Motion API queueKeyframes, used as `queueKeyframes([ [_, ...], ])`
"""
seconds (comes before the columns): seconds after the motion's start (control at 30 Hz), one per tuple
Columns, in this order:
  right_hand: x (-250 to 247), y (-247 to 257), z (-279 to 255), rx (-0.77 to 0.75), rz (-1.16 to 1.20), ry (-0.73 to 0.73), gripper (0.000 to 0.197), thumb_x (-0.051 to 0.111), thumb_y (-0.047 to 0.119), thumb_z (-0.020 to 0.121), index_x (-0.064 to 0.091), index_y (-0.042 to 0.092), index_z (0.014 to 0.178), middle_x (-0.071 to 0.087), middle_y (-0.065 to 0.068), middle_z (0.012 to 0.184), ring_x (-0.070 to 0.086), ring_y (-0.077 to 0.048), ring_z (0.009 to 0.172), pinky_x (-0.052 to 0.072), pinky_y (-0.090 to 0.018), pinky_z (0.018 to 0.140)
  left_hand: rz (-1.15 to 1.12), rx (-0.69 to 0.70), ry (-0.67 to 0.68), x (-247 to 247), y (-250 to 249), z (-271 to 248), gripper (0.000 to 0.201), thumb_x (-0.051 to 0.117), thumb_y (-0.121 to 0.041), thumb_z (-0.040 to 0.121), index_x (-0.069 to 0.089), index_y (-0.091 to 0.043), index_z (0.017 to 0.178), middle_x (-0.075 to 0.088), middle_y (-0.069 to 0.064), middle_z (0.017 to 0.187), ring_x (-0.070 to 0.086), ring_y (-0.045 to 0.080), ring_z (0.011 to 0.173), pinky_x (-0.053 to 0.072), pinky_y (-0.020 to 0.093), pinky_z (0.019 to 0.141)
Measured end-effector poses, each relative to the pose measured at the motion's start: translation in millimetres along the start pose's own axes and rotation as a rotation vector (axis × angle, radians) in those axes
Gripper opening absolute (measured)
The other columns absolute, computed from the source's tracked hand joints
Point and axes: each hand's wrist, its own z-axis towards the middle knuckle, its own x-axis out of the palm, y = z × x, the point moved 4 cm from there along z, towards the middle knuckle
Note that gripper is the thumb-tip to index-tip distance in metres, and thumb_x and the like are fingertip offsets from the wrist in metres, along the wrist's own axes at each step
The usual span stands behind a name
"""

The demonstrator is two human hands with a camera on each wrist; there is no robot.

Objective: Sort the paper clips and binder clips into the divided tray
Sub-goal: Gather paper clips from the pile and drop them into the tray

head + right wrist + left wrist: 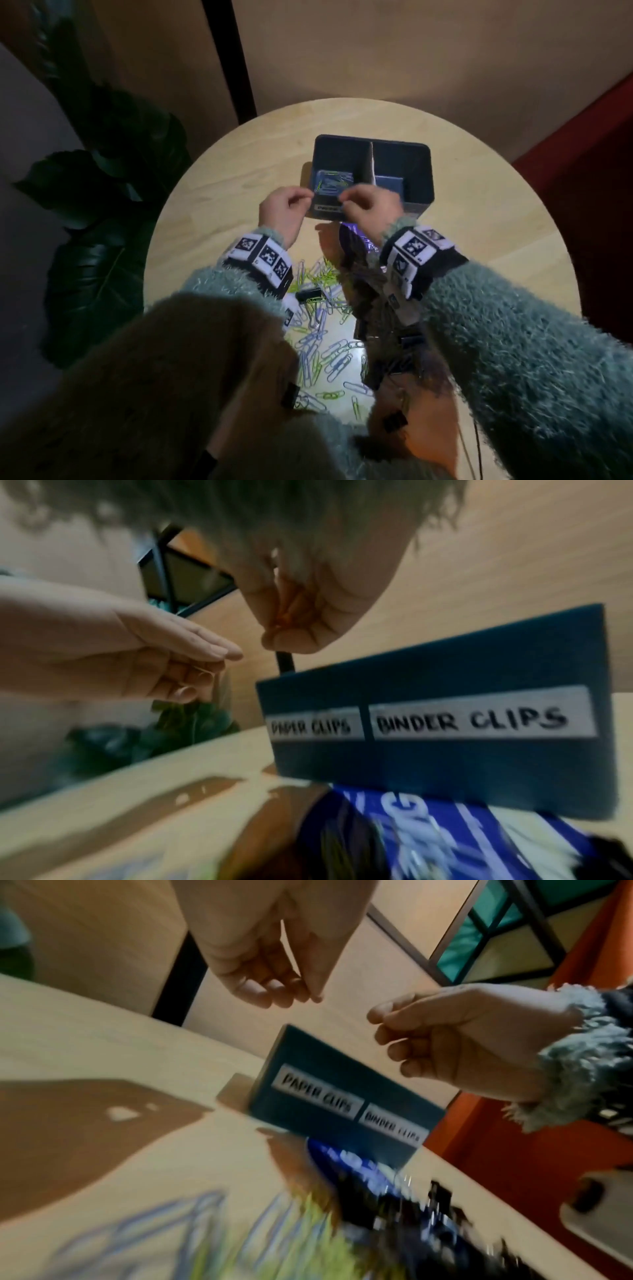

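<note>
Both hands hover over the near wall of the dark blue-grey rectangular divided tray (419, 171), at its left half. Left hand (286, 212): fingers curled, thumb and forefinger tips pressed together; whether anything sits in the pinch, cannot tell. Right hand (371, 209): fingers curled in, tips bunched; a held clip isn't visible, cannot tell. The two hands are near each other, not touching.

Tray sits around the middle of the round pale wooden table (239, 178), well apart from the far and right edges. Bare wood left, right and far of it. Near side is crowded: loose pile of lilac and green wire paper clips (318, 346) between the forearms, black binder clips (310, 294) mixed in and more to the right, mostly under the right sleeve. A blue printed packet (445, 831) lies just beside the tray's near wall.

Tray's left compartment holds paper clips (334, 180); right compartment shows a blue patch on the floor, contents unclear.

Room: tan wall with a black vertical strip, dark green leafy plant (113, 192) left of the table, red surface to the right.

Labels on the near wall: "PAPER CLIPS" (313, 725) left, "BINDER CLIPS" (476, 719) right. Packet print is too blurred to read.
</note>
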Motion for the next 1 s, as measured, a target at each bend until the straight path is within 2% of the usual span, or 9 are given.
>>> queueKeyframes([
  [0.1,28.0,-17.2,-16.9,-0.008,-0.254,0.332,0.027,0.059,0.019,0.089,0.064,0.017,0.115,0.064,-0.003,0.116,0.059,-0.016,0.105,0.044,-0.023,0.087,0.186,-0.155,0.215,12.2,38.6,-25.7,0.039,0.072,-0.018,0.079,0.059,-0.018,0.116,0.058,0.007,0.114,0.059,0.023,0.102,0.053,0.034,0.084],
  [0.17,48.9,-25.8,-26.5,-0.066,-0.485,0.526,0.051,0.065,0.029,0.085,0.049,0.022,0.133,0.051,-0.004,0.131,0.050,-0.022,0.120,0.041,-0.031,0.098,0.472,-0.164,0.379,19.0,55.7,-39.9,0.070,0.078,-0.041,0.069,0.047,-0.026,0.130,0.046,0.007,0.127,0.047,0.025,0.120,0.046,0.042,0.098],
  [0.23,70.4,-32.9,-35.0,-0.139,-0.707,0.647,0.081,0.070,0.043,0.077,0.028,0.029,0.144,0.034,-0.003,0.144,0.035,-0.027,0.131,0.036,-0.045,0.107,0.723,-0.135,0.491,23.1,60.9,-53.5,0.090,0.077,-0.056,0.062,0.036,-0.032,0.139,0.038,0.007,0.133,0.035,0.027,0.127,0.039,0.047,0.101],
  [0.33,89.0,-37.5,-43.3,-0.201,-0.883,0.701,0.098,0.074,0.052,0.069,0.017,0.032,0.147,0.022,-0.005,0.150,0.024,-0.032,0.135,0.031,-0.051,0.109,0.804,-0.097,0.515,28.1,65.8,-65.4,0.087,0.078,-0.050,0.063,0.036,-0.033,0.138,0.037,0.007,0.130,0.033,0.028,0.122,0.040,0.046,0.098],
  [0.5,84.4,-36.0,-48.3,-0.237,-0.762,0.633,0.061,0.068,0.030,0.081,0.043,0.022,0.137,0.043,-0.008,0.131,0.039,-0.028,0.123,0.037,-0.039,0.104,0.724,-0.118,0.592,21.1,73.3,-70.3,0.085,0.082,-0.034,0.063,0.040,-0.030,0.137,0.038,0.005,0.129,0.034,0.027,0.120,0.038,0.042,0.101],
  [0.57,79.6,-36.3,-52.1,-0.209,-0.713,0.625,0.050,0.063,0.025,0.085,0.049,0.016,0.132,0.048,-0.009,0.123,0.045,-0.028,0.119,0.039,-0.037,0.101,0.760,-0.117,0.592,15.0,75.4,-72.9,0.082,0.081,-0.022,0.063,0.041,-0.029,0.134,0.037,0.004,0.128,0.033,0.026,0.119,0.041,0.042,0.099],
  [0.73,76.4,-34.7,-55.9,-0.108,-0.705,0.655,0.037,0.057,0.014,0.090,0.053,0.010,0.126,0.054,-0.011,0.119,0.056,-0.027,0.113,0.044,-0.032,0.096,0.716,-0.099,0.551,12.6,84.0,-83.0,0.052,0.060,0.007,0.075,0.048,-0.018,0.119,0.039,0.007,0.122,0.040,0.026,0.115,0.040,0.032,0.090],
  [0.87,67.4,-27.1,-55.3,-0.017,-0.662,0.654,0.035,0.054,0.012,0.092,0.053,0.008,0.127,0.057,-0.012,0.127,0.055,-0.027,0.118,0.043,-0.032,0.100,0.691,-0.074,0.571,18.3,86.4,-92.2,0.037,0.048,0.011,0.083,0.051,-0.006,0.115,0.046,0.013,0.118,0.049,0.029,0.108,0.038,0.029,0.084],
  [1.0,52.9,-35.2,-55.0,0.153,-0.326,0.514,0.031,0.063,0.015,0.087,0.061,0.011,0.118,0.063,-0.008,0.119,0.058,-0.023,0.108,0.045,-0.032,0.096,0.651,-0.070,0.516,15.1,86.9,-93.0,0.029,0.044,0.008,0.087,0.058,-0.007,0.108,0.055,0.013,0.114,0.054,0.029,0.106,0.036,0.025,0.080],
])
